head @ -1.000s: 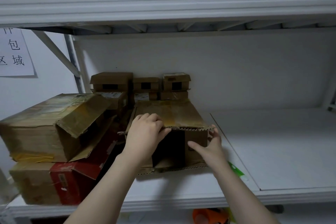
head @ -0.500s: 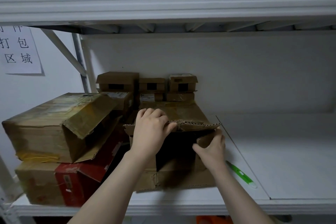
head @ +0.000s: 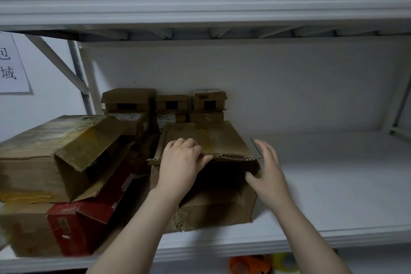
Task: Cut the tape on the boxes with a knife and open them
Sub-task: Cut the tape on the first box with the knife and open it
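On the white shelf, toward the left half of its front edge, sits the cardboard box I am working on, lying with its opened end facing me so that I look into a dark inside. My left hand grips the box's upper front edge, fingers curled over the top and thumb laid along the torn corrugated rim. My right hand is spread, fingers straight and apart, holding nothing; it hovers just beside the box's right front corner, and the thumb seems to touch the side wall there, though I cannot tell for sure. A lower flap lies folded out flat on the shelf toward the front edge, creased and ragged at its left end. Shiny tape runs across the top of the box. At the shelf's left end a big brown box with one flap hanging open rests on a red box and another brown carton. Along the back edge, against the rear wall, small boxes stand stacked in a row. A paper sign with printed characters hangs on the wall to the left. Above runs the beam of the upper shelf. Below the front edge, something orange and a yellow roll show, both blurred.
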